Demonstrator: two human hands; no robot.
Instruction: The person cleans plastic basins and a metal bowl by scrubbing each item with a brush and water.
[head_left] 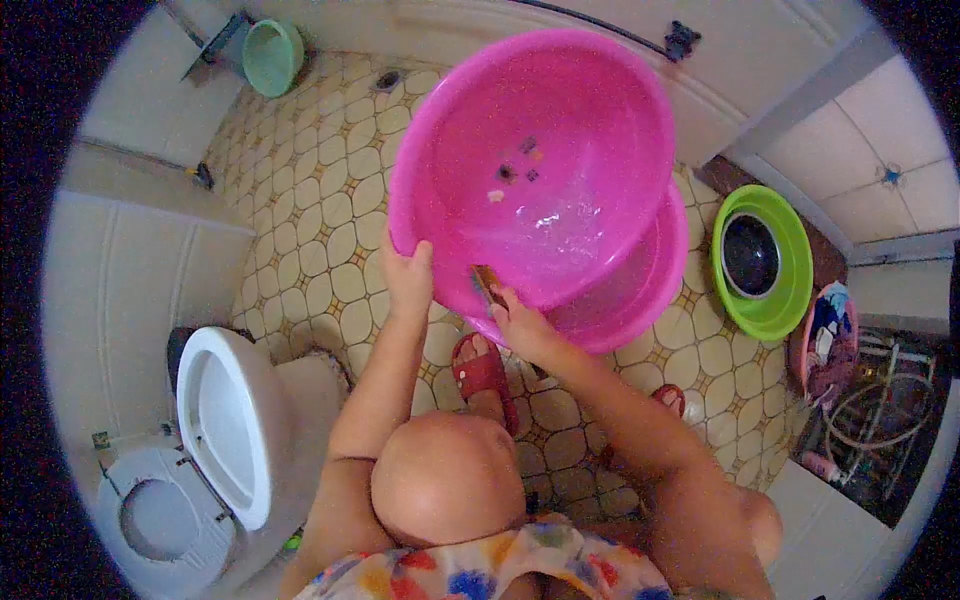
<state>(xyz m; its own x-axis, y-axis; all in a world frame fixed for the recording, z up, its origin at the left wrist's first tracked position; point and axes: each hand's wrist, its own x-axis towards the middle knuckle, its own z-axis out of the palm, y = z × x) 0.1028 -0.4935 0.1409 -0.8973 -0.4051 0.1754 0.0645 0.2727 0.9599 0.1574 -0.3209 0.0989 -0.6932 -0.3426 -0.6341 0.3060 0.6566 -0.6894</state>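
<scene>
My left hand (pixel 408 275) grips the left rim of a big pink basin (pixel 600 120), thumb on the inside and the other fingers hidden behind the wall. The basin is tilted, its inside facing me, with wet shiny streaks and a few small marks near its middle. A scrubbing brush (pixel 485 280) is in my right hand (pixel 515 318), its bristles by the basin's lower inner wall. Beneath and behind sits a second pink basin (pixel 640 290), partly covered by the first.
A toilet (pixel 225 420) stands at left on the tiled floor (pixel 300 220). At right are a lime green basin (pixel 793 270) holding a dark round bowl (pixel 750 255), a pink basket of clothes (pixel 830 345) and a wire rack (pixel 880 410). A pale green basin (pixel 272 58) lies far left, near a floor drain (pixel 387 81).
</scene>
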